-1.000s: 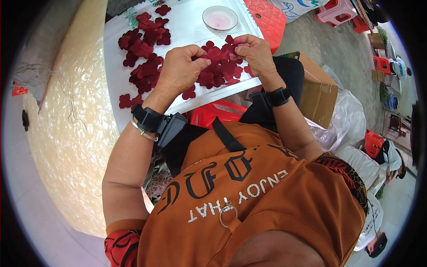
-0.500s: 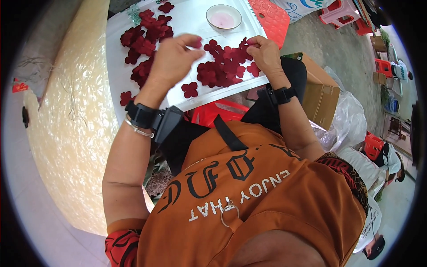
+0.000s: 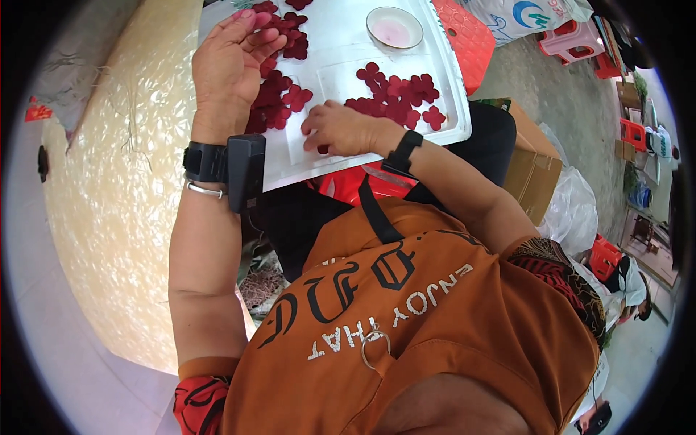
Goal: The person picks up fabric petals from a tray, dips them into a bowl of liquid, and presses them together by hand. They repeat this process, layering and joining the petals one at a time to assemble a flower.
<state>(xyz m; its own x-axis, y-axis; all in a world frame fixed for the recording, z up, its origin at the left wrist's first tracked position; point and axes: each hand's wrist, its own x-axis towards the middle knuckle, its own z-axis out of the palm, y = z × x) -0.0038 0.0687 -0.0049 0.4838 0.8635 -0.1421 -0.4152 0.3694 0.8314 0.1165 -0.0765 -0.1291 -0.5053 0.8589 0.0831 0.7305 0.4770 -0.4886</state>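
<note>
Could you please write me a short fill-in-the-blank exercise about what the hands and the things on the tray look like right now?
1. The dark red petals lie on a ____ tray.
2. The small round dish holds a ____ liquid.
3. The right hand rests on the tray, while the ____ hand is raised, palm open.
4. Both wrists wear a ____ band.

Missing words: white; pink; left; black

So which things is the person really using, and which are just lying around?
In use:
- white tray
- dark red flower-shaped pieces, in two heaps on the tray
- left hand, raised over the left heap
- right hand, fingertips down on the tray

Just lying about:
- small round dish at the tray's far end
- cardboard box
- clear plastic bag
- red stools
</note>
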